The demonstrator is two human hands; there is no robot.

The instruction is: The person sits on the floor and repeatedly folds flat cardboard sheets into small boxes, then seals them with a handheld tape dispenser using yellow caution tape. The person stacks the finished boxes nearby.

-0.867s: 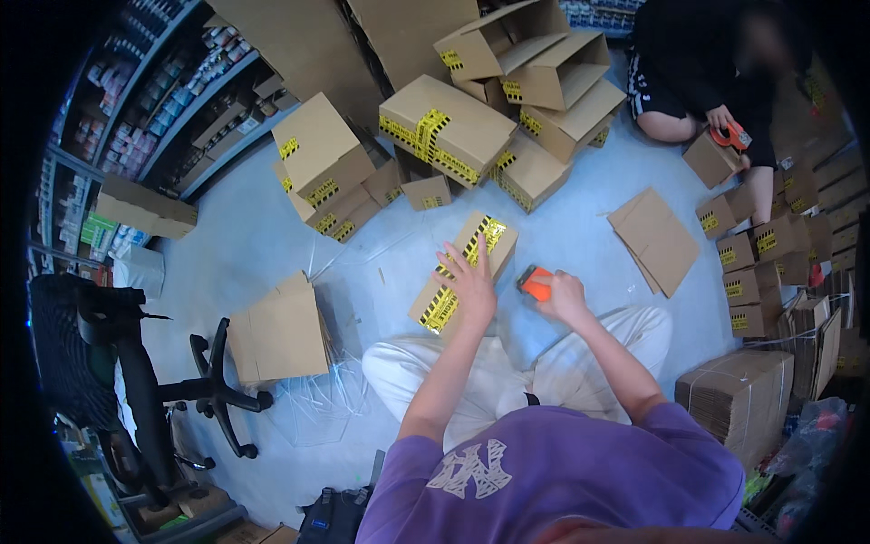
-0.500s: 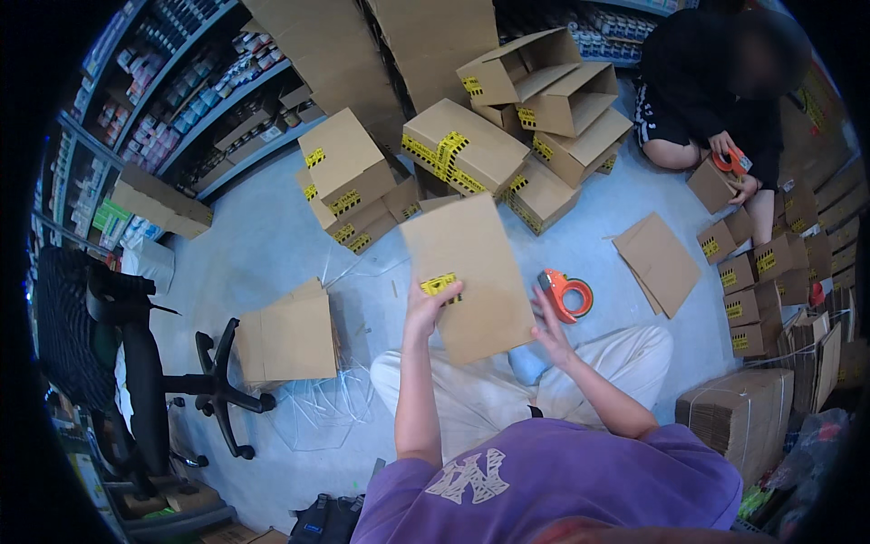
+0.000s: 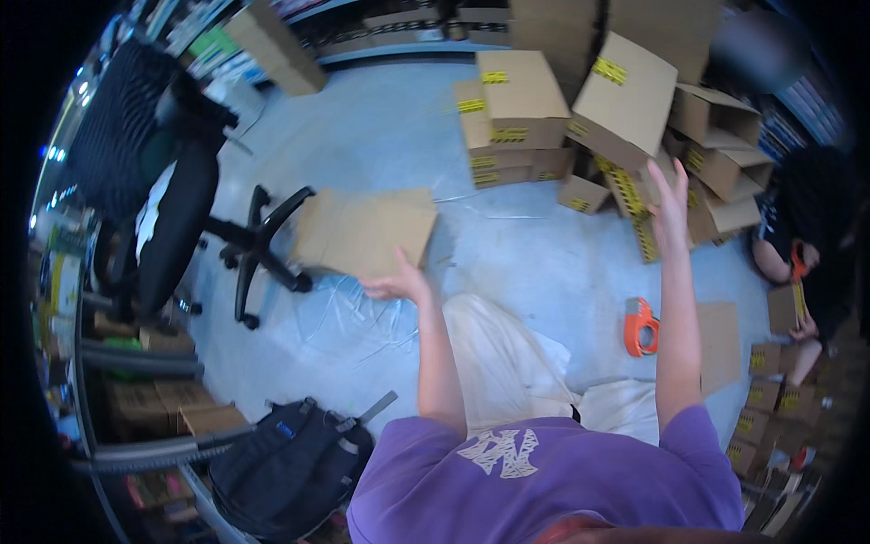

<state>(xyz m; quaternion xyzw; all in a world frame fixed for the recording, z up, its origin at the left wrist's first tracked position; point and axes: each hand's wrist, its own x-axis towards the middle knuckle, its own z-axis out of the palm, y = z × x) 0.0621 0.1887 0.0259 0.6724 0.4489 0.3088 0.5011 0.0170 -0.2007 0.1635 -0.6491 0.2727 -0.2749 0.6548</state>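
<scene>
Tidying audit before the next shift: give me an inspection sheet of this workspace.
Surface: pale blue floor, plastic strapping scraps strewn on it.
Job's things: flat cardboard sheet; orange tape dispenser on the floor.
Clutter: stacked boxes, small boxes, black backpack.
Hands: left hand at the sheet's near edge; right hand raised, fingers spread, empty.
Cables: nothing seen.
Surroundings: black office chair, shelving, a seated person with boxes.

grey floor, cardboard boxes, tape dispenser
</scene>
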